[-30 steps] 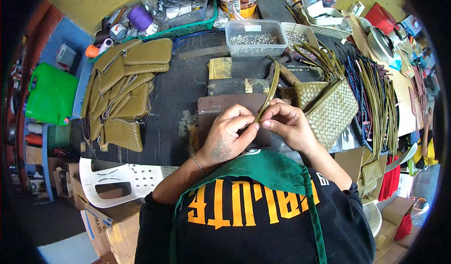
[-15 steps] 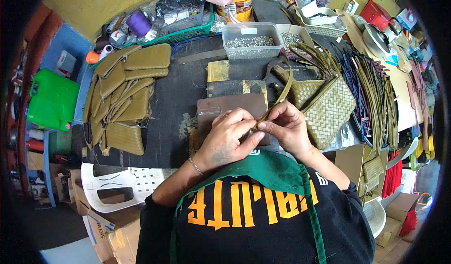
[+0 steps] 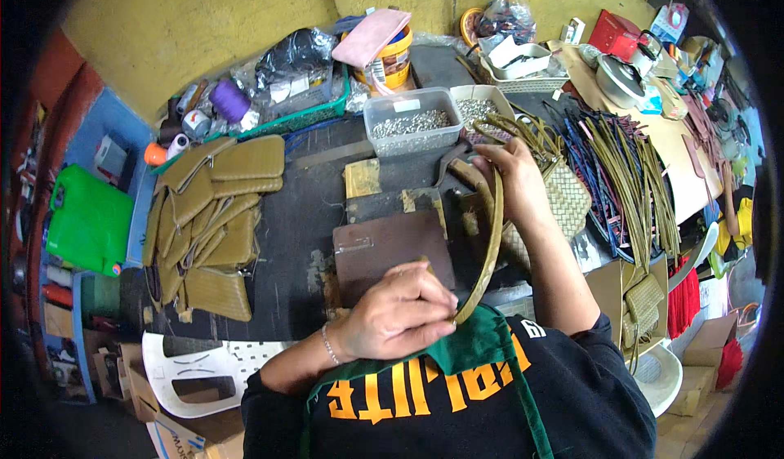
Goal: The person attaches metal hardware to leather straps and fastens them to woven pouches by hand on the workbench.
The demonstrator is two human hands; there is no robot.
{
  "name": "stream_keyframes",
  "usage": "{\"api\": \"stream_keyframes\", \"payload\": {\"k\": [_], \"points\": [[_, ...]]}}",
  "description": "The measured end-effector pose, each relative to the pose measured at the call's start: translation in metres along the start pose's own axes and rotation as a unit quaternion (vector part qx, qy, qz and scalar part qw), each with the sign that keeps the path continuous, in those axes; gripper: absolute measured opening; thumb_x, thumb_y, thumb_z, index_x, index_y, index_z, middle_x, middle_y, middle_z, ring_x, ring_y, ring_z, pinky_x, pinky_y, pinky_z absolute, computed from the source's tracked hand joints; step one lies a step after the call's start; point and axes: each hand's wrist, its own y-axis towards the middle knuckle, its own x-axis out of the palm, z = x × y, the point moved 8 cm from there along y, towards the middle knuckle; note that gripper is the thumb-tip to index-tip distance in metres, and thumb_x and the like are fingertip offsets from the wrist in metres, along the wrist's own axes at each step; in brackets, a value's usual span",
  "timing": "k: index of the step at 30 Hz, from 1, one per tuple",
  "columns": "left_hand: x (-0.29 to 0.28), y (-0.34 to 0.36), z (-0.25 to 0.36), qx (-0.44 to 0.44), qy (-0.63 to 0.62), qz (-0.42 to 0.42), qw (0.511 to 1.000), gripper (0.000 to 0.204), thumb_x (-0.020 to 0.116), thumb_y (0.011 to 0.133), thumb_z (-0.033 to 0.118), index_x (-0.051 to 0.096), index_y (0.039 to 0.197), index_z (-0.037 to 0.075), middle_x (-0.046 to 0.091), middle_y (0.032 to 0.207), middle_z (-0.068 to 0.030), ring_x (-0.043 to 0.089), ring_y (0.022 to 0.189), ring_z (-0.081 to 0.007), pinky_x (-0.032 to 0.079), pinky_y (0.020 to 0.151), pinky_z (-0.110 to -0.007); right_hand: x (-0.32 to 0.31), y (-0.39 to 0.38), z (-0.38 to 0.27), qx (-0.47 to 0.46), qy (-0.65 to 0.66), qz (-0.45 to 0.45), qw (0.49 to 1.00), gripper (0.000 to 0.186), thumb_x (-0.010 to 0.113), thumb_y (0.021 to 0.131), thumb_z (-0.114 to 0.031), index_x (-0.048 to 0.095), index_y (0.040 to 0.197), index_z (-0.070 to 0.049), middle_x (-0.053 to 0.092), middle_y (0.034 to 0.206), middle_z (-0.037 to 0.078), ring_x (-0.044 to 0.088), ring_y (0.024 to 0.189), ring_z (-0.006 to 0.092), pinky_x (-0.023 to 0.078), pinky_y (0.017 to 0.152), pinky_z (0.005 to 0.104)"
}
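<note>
A narrow olive-green leather strap [image 3: 492,238] bows between my two hands. Its lower end is pinched in the closed fingers of my left hand [image 3: 400,310], low in front of the green apron. Higher up and to the right, my right hand [image 3: 516,183] has its fingers bent around the strap. A woven olive bag [image 3: 565,198] lies beneath and behind my right forearm, partly hidden. Beyond my left hand is a flat brown board [image 3: 392,251] on the table. A dark curved tool [image 3: 451,162] lies near my right fingertips.
Olive pouches [image 3: 216,238] are heaped on the left of the dark table. At the back stands a clear tub [image 3: 412,124] of small metal pieces. Bundled straps [image 3: 625,181] lie to the right. A white plastic chair [image 3: 196,373] stands at the near left edge.
My hands have drawn apart: the left came down toward the apron, the right rose away along the strap. The strap now spans between them. The whole view has shifted slightly.
</note>
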Motion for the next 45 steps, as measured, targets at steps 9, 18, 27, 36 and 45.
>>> {"api": "stream_keyframes", "payload": {"k": [9,18,27,36,45], "points": [[-0.007,-0.006,-0.019,-0.053,0.092,0.035,0.994,0.011,0.063,0.07,0.011,0.059,0.076,0.002,0.055,0.078,-0.0055,0.054,0.073,-0.0165,0.038,0.076,-0.033,0.02,-0.003,0.031,0.213,0.542,-0.05,0.812,0.019,0.055,0.076,-0.003,0.051,0.094,0.001,0.058,0.092,0.011,0.057,0.076,0.0163,0.045,0.069,0.0249],[0.0,-0.011,-0.041,-0.089,0.059,0.052,0.993,0.011,0.062,0.071,0.006,0.059,0.077,-0.003,0.055,0.078,-0.0088,0.054,0.07,-0.0186,0.041,0.066,-0.03,0.049,-0.04,-0.012,0.243,0.765,-0.149,0.577,0.014,0.046,0.083,-0.01,0.045,0.097,-0.006,0.056,0.093,0.016,0.059,0.079,0.0195,0.049,0.065,0.025],[-0.001,-0.015,-0.042,-0.114,0.166,0.048,0.978,0.01,0.063,0.07,0.01,0.06,0.076,0.003,0.057,0.078,-0.0041,0.056,0.074,-0.0166,0.038,0.081,-0.039,0.055,-0.06,-0.017,0.291,0.741,-0.148,0.587,0.015,0.053,0.077,0.0,0.05,0.091,-0.003,0.059,0.082,0.011,0.06,0.07,0.0163,0.048,0.059,0.0219],[0.003,-0.02,-0.037,-0.063,0.362,0.032,0.929,0.01,0.061,0.068,0.018,0.061,0.075,0.011,0.054,0.083,0.0039,0.051,0.084,-0.0108,0.027,0.088,-0.039,0.032,-0.081,-0.043,0.143,0.573,-0.174,0.788,0.016,0.058,0.073,0.003,0.044,0.079,-0.001,0.057,0.085,0.01,0.053,0.077,0.01,0.043,0.068,0.0214],[0.004,-0.024,-0.04,-0.062,0.386,0.027,0.92,0.011,0.061,0.069,0.019,0.059,0.074,0.01,0.052,0.08,0.0018,0.051,0.081,-0.0123,0.028,0.087,-0.038,0.042,-0.095,-0.043,0.157,0.617,-0.192,0.747,0.014,0.055,0.076,0.003,0.043,0.083,0.0,0.057,0.087,0.013,0.053,0.079,0.0108,0.044,0.069,0.021]]}}
